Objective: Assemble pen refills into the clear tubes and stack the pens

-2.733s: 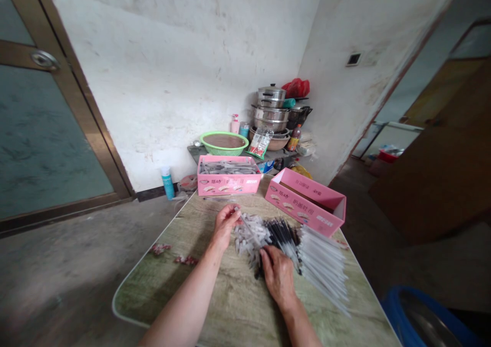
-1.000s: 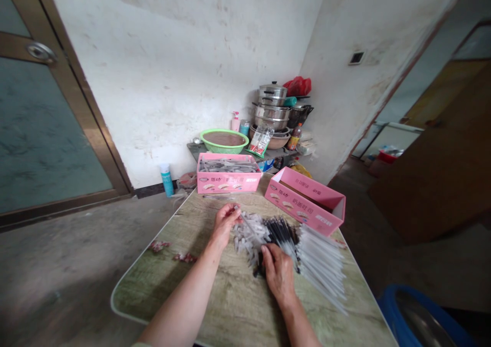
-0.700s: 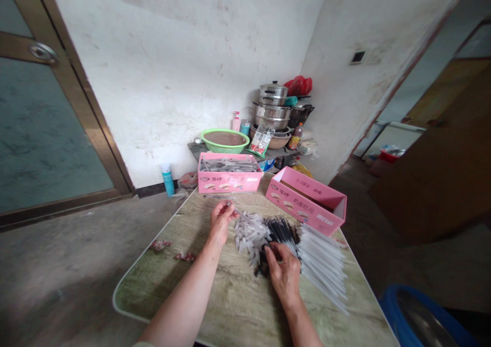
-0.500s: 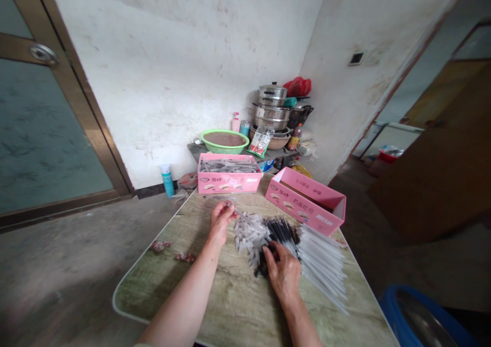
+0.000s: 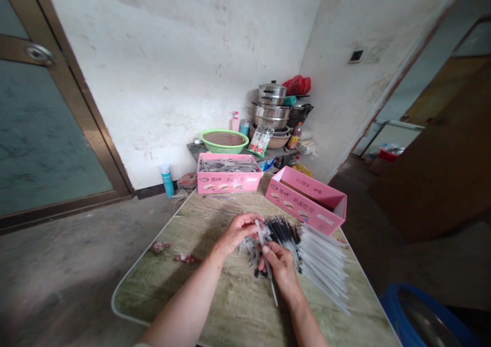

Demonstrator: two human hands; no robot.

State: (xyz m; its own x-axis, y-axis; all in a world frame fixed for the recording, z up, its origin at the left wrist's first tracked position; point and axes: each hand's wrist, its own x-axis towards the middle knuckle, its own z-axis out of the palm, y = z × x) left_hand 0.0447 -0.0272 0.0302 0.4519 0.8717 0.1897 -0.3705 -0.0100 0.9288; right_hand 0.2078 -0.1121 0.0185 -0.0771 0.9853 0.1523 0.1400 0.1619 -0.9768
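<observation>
A slim translucent pen (image 5: 271, 280) slants between my hands, its lower end pointing toward me. My right hand (image 5: 282, 265) is closed on its middle, thumb along the barrel. At the pen's upper end my left hand (image 5: 241, 230) is closed, with fingers curled around the tip; whether a small part sits in them cannot be made out. Beneath the hands lies a partly covered pile of whitish pen caps (image 5: 245, 246). Black-tipped refills (image 5: 282, 230) lie just beyond my right hand, with small black pieces under it. To their right spreads a row of clear pen barrels (image 5: 324, 265).
A pink box (image 5: 230, 183) full of pens stands at the table's far edge. Another pink box (image 5: 307, 206) sits right of it. Behind the table (image 5: 161, 291) are a green basin (image 5: 224, 147) and stacked pots (image 5: 272, 107). A blue tub (image 5: 399, 306) stands at lower right.
My left hand has moved right and toward me, over the caps, to meet my right hand. The right hand has lifted from the black pieces and now grips the pen.
</observation>
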